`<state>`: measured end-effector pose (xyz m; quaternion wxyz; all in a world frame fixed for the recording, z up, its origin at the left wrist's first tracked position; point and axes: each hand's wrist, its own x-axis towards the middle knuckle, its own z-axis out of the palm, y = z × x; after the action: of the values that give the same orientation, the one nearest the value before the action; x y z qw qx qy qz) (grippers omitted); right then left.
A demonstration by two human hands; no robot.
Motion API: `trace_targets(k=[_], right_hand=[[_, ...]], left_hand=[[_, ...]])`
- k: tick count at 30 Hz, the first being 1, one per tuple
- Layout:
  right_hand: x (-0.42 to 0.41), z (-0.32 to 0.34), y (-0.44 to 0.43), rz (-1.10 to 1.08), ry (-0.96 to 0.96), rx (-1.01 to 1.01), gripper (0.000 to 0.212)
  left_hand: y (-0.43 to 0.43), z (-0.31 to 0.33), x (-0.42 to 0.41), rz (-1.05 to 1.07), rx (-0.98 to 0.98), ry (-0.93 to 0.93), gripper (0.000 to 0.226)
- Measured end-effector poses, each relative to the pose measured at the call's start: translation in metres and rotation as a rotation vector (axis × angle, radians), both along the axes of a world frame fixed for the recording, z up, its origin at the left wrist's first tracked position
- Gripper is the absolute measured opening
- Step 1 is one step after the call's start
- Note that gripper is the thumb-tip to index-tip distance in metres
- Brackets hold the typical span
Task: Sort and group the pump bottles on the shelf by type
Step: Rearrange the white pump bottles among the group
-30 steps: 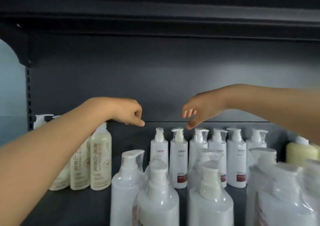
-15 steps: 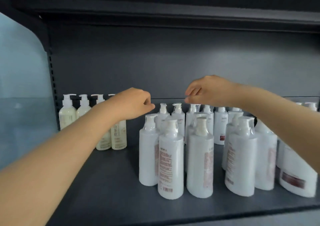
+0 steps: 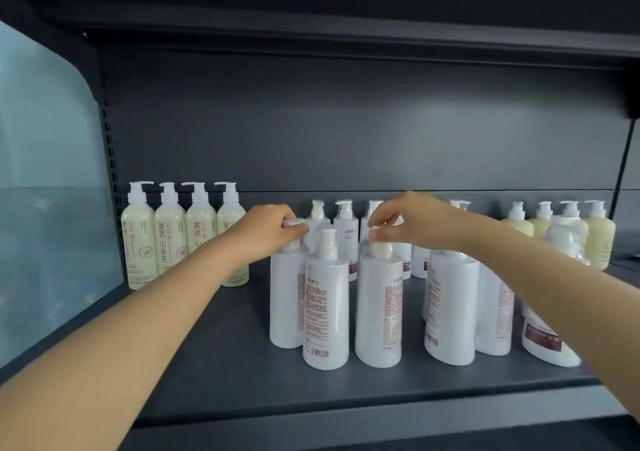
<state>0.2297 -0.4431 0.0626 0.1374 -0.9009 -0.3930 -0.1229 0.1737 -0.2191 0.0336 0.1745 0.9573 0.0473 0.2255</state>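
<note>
Several white pump bottles with red print stand in the middle of the dark shelf [image 3: 221, 353]. My left hand [image 3: 266, 231] is closed over the pump head of the leftmost front white bottle [image 3: 285, 298]. My right hand [image 3: 412, 224] pinches the pump head of another front white bottle [image 3: 379, 312]. Between them stands a third white bottle [image 3: 325, 312], untouched. A row of smaller white bottles [image 3: 346, 236] lines the back. At the far left stand several pale green bottles [image 3: 169, 239] with Chinese lettering. Yellowish bottles [image 3: 597, 236] stand at the far right.
More white bottles [image 3: 450, 308] crowd the right front, one of them [image 3: 543, 340] leaning. A translucent side panel [image 3: 45, 208] closes the shelf's left end, and a second shelf board [image 3: 346, 38] hangs overhead. Bare shelf surface lies in front of the green bottles.
Both hands have dropped from above the bottles onto two pump heads and closed on them. The camera view has pulled back and lowered, showing more of the shelf.
</note>
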Motion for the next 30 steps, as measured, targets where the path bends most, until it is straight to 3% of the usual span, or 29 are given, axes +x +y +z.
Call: trace_targets(k=[10,18,30], right_hand=[[0.023,-0.002,-0.016,0.205,0.104,0.043,0.033],[0.025,0.047,-0.036,0.265,0.046,0.211,0.014],[0.049,0.124,-0.020,0.298,-0.054,0.424,0.028]], left_hand=[[0.001,0.005,0.004,0.045,-0.028,-0.014,0.027],[-0.007,0.040,-0.006,0.105,0.003,-0.123,0.019],[-0.011,0.102,0.017,0.050,0.011,-0.278,0.025]])
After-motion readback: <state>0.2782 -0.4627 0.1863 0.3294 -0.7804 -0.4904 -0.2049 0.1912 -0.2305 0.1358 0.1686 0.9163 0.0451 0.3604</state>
